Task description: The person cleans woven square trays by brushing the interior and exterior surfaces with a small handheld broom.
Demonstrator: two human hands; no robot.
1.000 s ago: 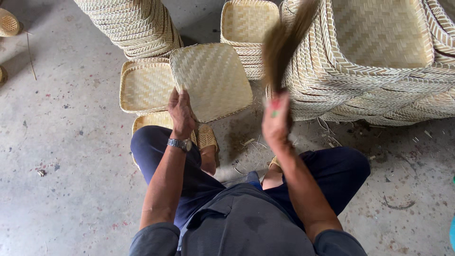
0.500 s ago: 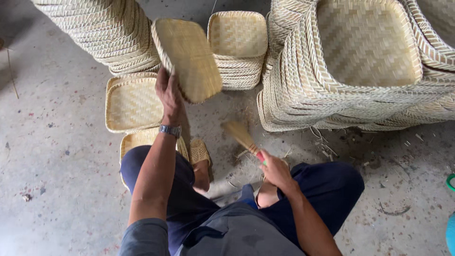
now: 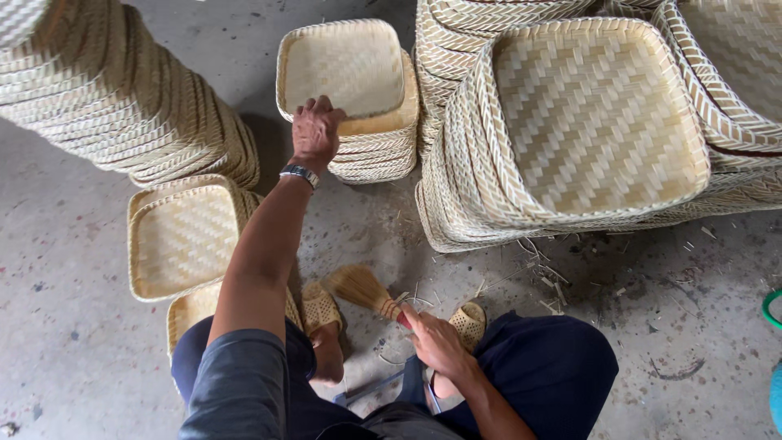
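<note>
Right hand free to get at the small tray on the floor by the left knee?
Probably not as it stands: the right hand grips a small brush, and the left arm crosses above the small tray on the far side.

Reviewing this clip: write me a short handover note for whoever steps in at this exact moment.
Left hand: on the near rim of the top woven tray of the small stack, fingers over the edge.
Right hand: gripping a short straw brush low, near the floor between the feet.
Done: that tray lies on the stack.
Left: other small trays lie on the floor at the left.
</note>
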